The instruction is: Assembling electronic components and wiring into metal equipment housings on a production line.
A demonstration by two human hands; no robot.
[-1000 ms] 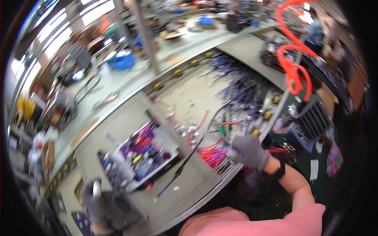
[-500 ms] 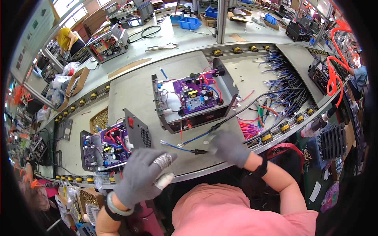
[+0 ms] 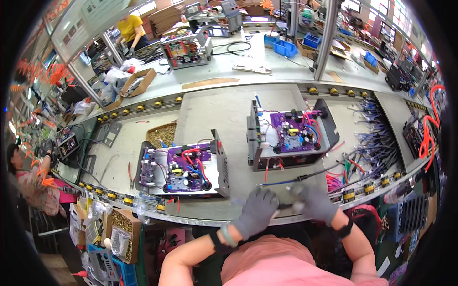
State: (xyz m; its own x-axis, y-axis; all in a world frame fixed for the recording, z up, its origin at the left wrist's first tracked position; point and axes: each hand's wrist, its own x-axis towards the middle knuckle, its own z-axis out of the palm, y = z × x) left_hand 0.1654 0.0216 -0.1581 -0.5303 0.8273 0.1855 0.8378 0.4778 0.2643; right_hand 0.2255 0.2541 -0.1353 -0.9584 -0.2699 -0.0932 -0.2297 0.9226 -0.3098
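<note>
Both my hands wear grey gloves and are close together at the table's near edge. A short stretch of black cable (image 3: 285, 206) shows between them. My left hand (image 3: 256, 213) is closed on one end of it, its fingers curled. My right hand (image 3: 317, 205), slightly smeared by motion, grips the cable on the other side. Just beyond lies another black cable (image 3: 301, 178) with blue wire ends. A black chassis with a purple circuit board (image 3: 293, 129) stands past my right hand. A second chassis with a purple board (image 3: 183, 167) sits to the left.
Bundled black cables with blue ends (image 3: 374, 136) and pink wires (image 3: 336, 182) lie at the right. Red-handled pliers (image 3: 130, 175) and a tray of brass-coloured parts (image 3: 162, 135) are on the left. A roller rail (image 3: 129, 200) borders the table. Other people work at the far left.
My left hand has come from beside the left chassis to meet my right hand at the cable. The whole view has swung left, so the chassis appear farther right.
</note>
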